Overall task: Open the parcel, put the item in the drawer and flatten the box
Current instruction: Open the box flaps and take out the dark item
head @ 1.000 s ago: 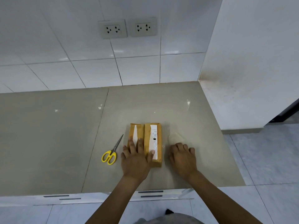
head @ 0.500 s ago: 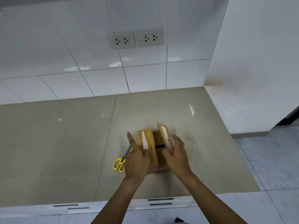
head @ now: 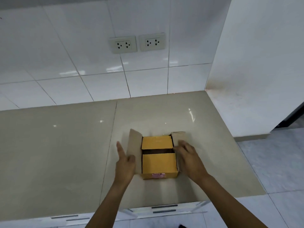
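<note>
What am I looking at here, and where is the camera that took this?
There is no machine: a person wears a camera on the head, looking forward and down at their own two bare hands. On the beige counter sits a small cardboard box. Its two long outer flaps are folded out to the sides, with the left hand on the left flap and the right hand on the right flap. Neither hand closes a grip around anything. Two inner yellow flaps lie nearly shut, with a dark gap between them. On the tiled wall behind are two power sockets.
</note>
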A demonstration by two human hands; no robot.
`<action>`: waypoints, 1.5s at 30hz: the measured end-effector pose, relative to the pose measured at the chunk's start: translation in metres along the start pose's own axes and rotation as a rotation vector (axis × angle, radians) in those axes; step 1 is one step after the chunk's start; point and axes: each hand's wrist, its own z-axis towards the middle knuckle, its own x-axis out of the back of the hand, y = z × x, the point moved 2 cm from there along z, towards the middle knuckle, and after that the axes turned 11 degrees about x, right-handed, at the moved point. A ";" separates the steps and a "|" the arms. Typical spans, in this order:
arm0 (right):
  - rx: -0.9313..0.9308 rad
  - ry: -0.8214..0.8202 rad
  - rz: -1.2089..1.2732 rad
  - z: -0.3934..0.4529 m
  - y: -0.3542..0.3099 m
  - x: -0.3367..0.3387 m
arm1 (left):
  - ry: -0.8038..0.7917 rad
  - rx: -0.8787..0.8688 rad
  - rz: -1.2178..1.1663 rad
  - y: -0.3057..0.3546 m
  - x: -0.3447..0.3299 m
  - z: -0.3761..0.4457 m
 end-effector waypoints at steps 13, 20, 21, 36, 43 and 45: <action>-0.384 -0.069 0.775 0.020 -0.028 0.035 | -0.229 0.006 0.281 -0.007 -0.011 0.018; -0.251 -0.371 0.761 -0.002 -0.012 0.048 | -0.521 0.125 0.161 -0.014 -0.013 0.021; -0.229 -0.451 0.684 -0.005 -0.006 0.046 | -0.555 0.086 0.198 -0.015 -0.013 0.019; 0.094 -0.329 -0.146 0.004 0.003 0.022 | -0.289 -0.301 0.539 -0.036 -0.031 0.001; -0.012 -0.302 -0.246 0.053 0.008 0.016 | -0.150 -0.287 0.687 -0.041 -0.032 0.002; -0.070 -0.317 -0.242 0.073 0.009 0.011 | -0.113 -0.252 0.715 -0.039 -0.031 0.001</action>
